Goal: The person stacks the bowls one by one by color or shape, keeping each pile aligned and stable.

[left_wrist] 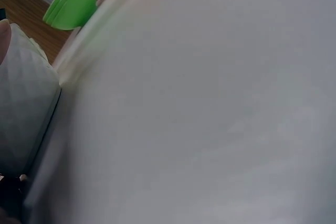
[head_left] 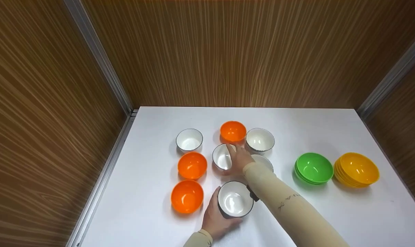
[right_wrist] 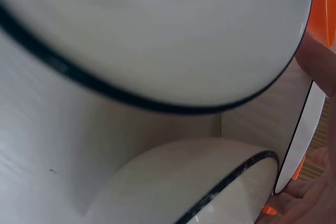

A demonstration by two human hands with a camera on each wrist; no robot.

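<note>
My left hand (head_left: 217,216) holds a dark-rimmed white bowl (head_left: 235,199) near the front of the table, fingers and thumb round its side. In the left wrist view this white bowl (left_wrist: 23,103) shows a quilted outer wall. Farther forward, my right hand (head_left: 240,160) grips another white bowl (head_left: 221,157). In the right wrist view its thumb and fingers lie round that white bowl (right_wrist: 300,135). A third white bowl (head_left: 263,161) sits partly hidden beneath the right forearm. An orange bowl (head_left: 232,131) and a white bowl (head_left: 260,140) stand just beyond the right hand.
At the left, a white bowl (head_left: 189,140) and two orange bowls, one middle (head_left: 192,165) and one near (head_left: 187,196), form a column. Stacked green bowls (head_left: 314,168) and stacked yellow bowls (head_left: 357,169) stand at the right. Wood-grain walls (head_left: 241,51) enclose the white table (head_left: 131,206).
</note>
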